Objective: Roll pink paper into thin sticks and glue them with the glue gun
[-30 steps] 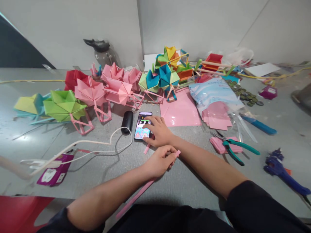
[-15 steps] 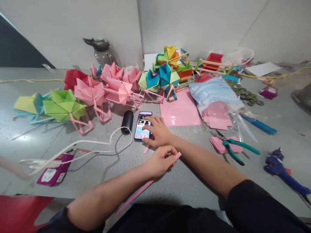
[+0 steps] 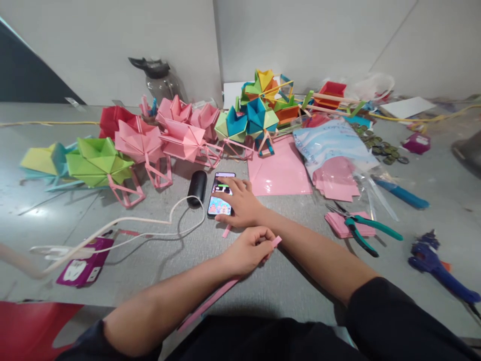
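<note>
Head view: your left hand (image 3: 246, 250) is curled shut around a long pink paper strip (image 3: 210, 301), which runs from past your fingertips near your right forearm back along the grey table (image 3: 150, 271) towards its near edge. Your fingers are pressed together on the strip, knuckles up, and the hand rests on the tabletop. Just beyond it, your right hand (image 3: 242, 203) lies over the lower right part of a phone (image 3: 220, 193); its fingers are loosely spread, one fingertip on the lit screen and the thumb at the phone's near edge. The phone lies flat, just right of a small black cylinder (image 3: 197, 188), where a white cable (image 3: 124, 225) loops and trails off to your left past a purple packet (image 3: 84, 268).

Behind the phone stands a row of folded paper models (image 3: 143, 145) in green, pink and red, then blue, green and orange ones. A flat pink sheet (image 3: 280, 173) lies right of the phone, beside a plastic bag of pink paper (image 3: 332, 155). Farther right are green-handled scissors (image 3: 361, 230) on a pink stack, and a blue glue gun (image 3: 439, 268).
</note>
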{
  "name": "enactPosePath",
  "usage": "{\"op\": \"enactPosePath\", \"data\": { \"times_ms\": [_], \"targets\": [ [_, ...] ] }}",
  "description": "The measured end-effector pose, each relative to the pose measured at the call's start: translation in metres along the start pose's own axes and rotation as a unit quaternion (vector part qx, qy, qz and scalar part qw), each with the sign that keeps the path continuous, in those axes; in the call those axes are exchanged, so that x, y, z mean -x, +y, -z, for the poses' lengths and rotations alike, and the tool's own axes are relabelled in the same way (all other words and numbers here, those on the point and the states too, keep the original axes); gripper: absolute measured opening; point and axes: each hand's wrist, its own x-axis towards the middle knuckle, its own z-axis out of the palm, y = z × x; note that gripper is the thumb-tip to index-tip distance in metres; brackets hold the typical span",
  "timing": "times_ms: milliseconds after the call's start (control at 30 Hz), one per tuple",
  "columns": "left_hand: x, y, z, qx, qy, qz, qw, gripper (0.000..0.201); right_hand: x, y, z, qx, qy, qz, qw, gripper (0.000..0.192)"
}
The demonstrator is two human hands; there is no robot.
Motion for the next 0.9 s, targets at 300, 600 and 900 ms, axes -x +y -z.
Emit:
{"op": "enactPosePath", "data": {
  "times_ms": [300, 600, 900],
  "targets": [
    [-0.0012, 0.0009, -0.0001, -0.015, -0.002, -0.011, 1.000, 0.042, 0.0014, 0.0022, 0.0032, -0.030, 0.019, 0.017, 0.999, 0.068],
    [-0.0018, -0.0031, 0.0006, -0.018, 0.002, -0.011, 1.000, 0.039, 0.0019, 0.0028, 0.0033, -0.050, 0.015, 0.018, 0.998, 0.060],
    [-0.0013, -0.0021, -0.0004, 0.002, 0.009, -0.006, 1.000, 0.036, 0.0016, 0.0043, 0.0026, -0.068, 0.024, 0.003, 0.997, 0.052]
  ]
}}
